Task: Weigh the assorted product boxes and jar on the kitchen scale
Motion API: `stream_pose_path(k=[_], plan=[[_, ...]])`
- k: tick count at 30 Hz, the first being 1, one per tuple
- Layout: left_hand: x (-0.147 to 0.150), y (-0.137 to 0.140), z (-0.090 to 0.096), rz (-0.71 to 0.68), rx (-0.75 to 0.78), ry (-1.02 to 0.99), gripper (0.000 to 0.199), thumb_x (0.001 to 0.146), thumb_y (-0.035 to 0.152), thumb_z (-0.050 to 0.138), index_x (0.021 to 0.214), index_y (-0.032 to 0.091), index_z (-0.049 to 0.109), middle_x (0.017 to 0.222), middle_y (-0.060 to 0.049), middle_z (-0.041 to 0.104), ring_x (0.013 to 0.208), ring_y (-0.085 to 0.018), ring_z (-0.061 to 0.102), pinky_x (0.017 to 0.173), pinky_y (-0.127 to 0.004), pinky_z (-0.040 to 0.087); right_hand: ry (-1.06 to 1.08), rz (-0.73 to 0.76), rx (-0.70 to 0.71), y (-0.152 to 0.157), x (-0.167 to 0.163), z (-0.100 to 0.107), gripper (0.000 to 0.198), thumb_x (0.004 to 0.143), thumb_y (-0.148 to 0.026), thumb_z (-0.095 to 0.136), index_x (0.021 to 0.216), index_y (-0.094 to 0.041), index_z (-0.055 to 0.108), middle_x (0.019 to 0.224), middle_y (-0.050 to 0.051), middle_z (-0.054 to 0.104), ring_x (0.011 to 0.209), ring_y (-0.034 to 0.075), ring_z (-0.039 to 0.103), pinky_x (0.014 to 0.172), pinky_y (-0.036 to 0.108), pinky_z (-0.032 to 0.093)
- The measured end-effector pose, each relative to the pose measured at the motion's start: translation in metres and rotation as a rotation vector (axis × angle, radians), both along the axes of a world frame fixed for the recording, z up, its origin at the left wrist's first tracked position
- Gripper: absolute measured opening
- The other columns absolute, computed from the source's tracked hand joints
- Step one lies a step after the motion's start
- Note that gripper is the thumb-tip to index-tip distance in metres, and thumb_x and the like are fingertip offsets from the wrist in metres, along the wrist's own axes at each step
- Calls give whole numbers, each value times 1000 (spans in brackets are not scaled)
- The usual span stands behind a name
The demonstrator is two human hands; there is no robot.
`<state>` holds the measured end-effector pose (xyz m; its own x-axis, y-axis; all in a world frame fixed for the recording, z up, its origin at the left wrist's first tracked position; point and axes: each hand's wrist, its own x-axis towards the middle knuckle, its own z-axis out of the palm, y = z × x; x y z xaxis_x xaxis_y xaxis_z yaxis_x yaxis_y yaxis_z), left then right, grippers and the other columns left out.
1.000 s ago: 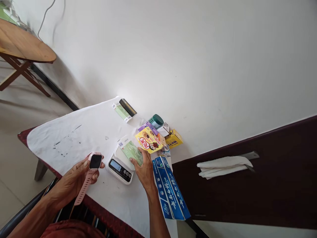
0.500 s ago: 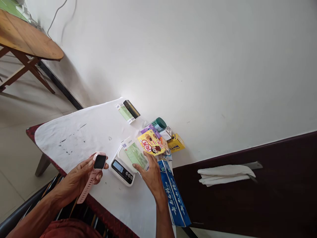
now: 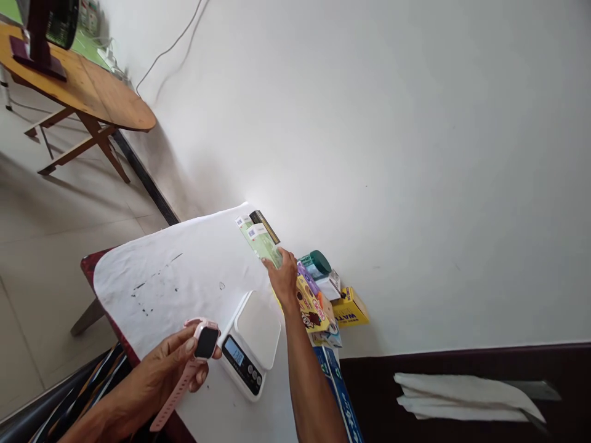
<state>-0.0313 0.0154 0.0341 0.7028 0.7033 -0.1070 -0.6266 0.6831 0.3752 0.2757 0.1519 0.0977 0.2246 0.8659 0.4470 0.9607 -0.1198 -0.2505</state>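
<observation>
My left hand (image 3: 178,360) pinches a pink smartwatch (image 3: 206,341), its strap hanging down and its dark screen facing up. Just right of it, a white digital scale (image 3: 258,332) lies on the table with a lit display and a bare weighing plate. Farther back, my right hand (image 3: 284,274) grips the near end of a flat green-and-white box (image 3: 264,245) between thumb and fingers. That box partly covers a second green-and-white box (image 3: 244,226), and a slim black box (image 3: 265,226) lies beside them.
Right of my right forearm are a yellow snack box (image 3: 310,304), a green-lidded jar (image 3: 318,263), a yellow box (image 3: 353,307) and a blue box (image 3: 341,394). A white cloth (image 3: 462,397) is at lower right. A wooden folding table (image 3: 106,98) stands at far left.
My right hand has carried the green-and-white box from the scale to the back of the table, beside the black box. My left hand still holds the watch. The view has shifted.
</observation>
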Motion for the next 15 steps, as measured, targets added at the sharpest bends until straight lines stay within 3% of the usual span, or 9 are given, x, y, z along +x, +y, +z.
stream_pose_path(k=[3,6,10,15], plan=[[5,0,-4,-3,-18,-25,37,86,53,80,103,20,82,100,-10,71,63,-11,51,61,-26,36,-4,-42,-32,60,7,-7,46,82,-38,66,123,-18,65,123,17,66,121,36,51,99,51,46],[11,-1,-10,1,-63,-37,37,85,52,81,103,20,82,98,-9,71,62,-11,52,60,-26,35,-10,-70,-58,99,15,-16,44,80,-38,64,119,-17,65,123,18,64,121,38,47,96,52,46],[16,-3,-14,16,-143,-64,38,82,51,85,106,22,82,94,-7,71,61,-11,54,59,-26,34,-20,-77,-80,120,23,-28,41,83,-41,60,117,-18,65,119,18,63,120,37,45,94,53,45],[17,-3,-13,-5,-178,-58,36,81,49,85,103,21,82,96,-7,71,60,-9,54,57,-25,30,-48,-80,-62,123,27,-38,36,86,-38,61,115,-18,67,122,18,60,123,37,43,96,53,44]])
